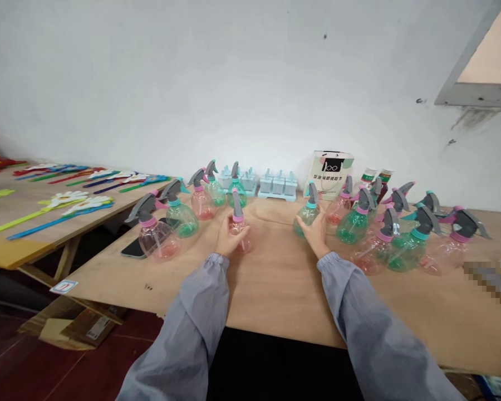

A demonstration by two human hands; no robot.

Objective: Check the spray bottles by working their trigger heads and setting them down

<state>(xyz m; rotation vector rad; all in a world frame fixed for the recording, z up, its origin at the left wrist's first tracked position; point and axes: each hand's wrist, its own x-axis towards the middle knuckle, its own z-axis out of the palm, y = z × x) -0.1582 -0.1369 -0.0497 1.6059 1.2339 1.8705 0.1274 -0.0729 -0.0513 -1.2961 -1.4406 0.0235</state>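
My left hand (230, 236) is wrapped round a pink spray bottle (244, 240) with a grey trigger head, upright at the middle of the table. To the right, my right hand (315, 229) grips a green spray bottle (304, 216) with a turquoise collar, also upright. Several more spray bottles stand on both sides. On the left, a pink one (161, 245) and a green one (183, 220) are nearest my left hand. Beside my right hand are another green bottle (351, 227) and a pink bottle (369, 253).
Pale blue ice-pop moulds (278, 186) and a printed box (328, 172) stand against the wall. A phone (134, 249) lies by the left bottles. Colourful hand-shaped clappers (62, 209) cover the left table (33, 248). The wooden table (271, 295) has its front edge near me.
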